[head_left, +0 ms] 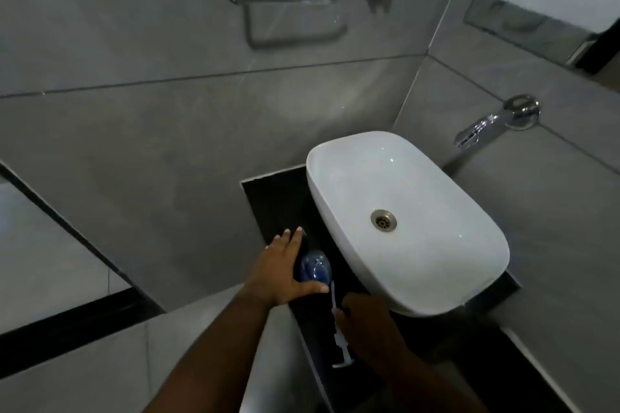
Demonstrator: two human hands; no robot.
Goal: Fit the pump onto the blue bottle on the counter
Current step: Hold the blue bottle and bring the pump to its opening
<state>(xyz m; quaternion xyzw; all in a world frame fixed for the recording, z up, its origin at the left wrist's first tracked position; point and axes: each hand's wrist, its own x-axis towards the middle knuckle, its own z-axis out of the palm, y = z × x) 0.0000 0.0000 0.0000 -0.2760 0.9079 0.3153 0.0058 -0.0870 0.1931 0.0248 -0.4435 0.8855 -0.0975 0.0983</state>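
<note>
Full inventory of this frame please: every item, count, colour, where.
rounded blue bottle: 1, blue, on counter left of basin
white plastic pump with dip tube: 1, white, lying on counter, camera-side of bottle
oval ceramic basin: 1, white, on counter
metal drain: 1, dull silver, basin floor
chrome wall tap: 1, silver, right wall
black counter: 1, black, corner
towel rail: 1, colour unclear, far wall, blurred
left hand: 1, fingers straight, beside bottle
right hand: 1, fingertips at pump tube, grip unclear

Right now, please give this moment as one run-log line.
left hand: open, beside round blue bottle | right hand: grips white plastic pump | state: pump not yet on bottle
</note>
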